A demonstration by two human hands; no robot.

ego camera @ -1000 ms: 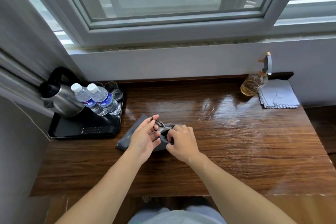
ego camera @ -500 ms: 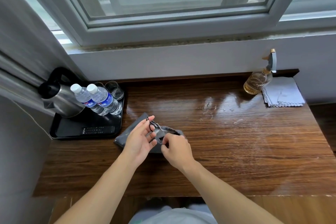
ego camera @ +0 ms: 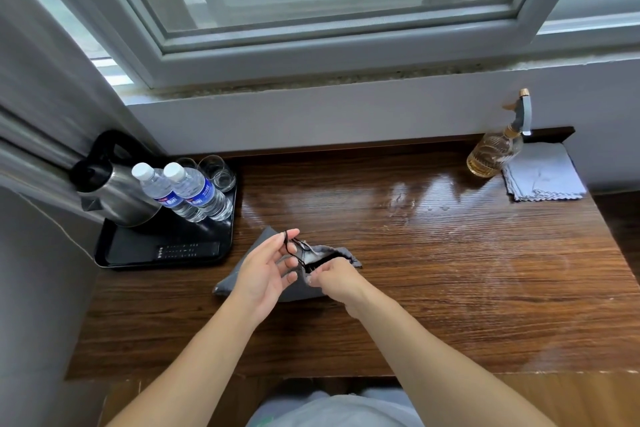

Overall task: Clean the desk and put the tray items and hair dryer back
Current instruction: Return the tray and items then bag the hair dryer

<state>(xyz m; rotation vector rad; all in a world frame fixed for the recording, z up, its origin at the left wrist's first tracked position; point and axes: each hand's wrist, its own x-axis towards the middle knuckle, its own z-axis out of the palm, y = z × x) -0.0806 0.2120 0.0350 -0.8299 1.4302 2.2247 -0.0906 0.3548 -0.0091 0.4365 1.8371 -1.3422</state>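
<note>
A grey drawstring pouch (ego camera: 320, 253) lies on the wooden desk (ego camera: 433, 270) just right of the black tray (ego camera: 138, 262). My left hand (ego camera: 266, 270) pinches the pouch's black drawstring between thumb and fingers. My right hand (ego camera: 337, 279) grips the gathered mouth of the pouch. What is inside the pouch is hidden. The tray holds a steel kettle (ego camera: 114, 191), two water bottles (ego camera: 197, 192), two glasses (ego camera: 218, 172) and a black remote (ego camera: 188, 250).
A glass spray bottle (ego camera: 495, 154) with amber liquid stands at the back right, beside a folded grey cloth (ego camera: 543, 173). Wet streaks shine on the desk's middle. A window sill and wall bound the back; a curtain hangs at the left.
Both hands shifted slightly while working the pouch's mouth; the drawstring loop is pulled out more to the left. The camera tilted a little; the other objects stay put.
</note>
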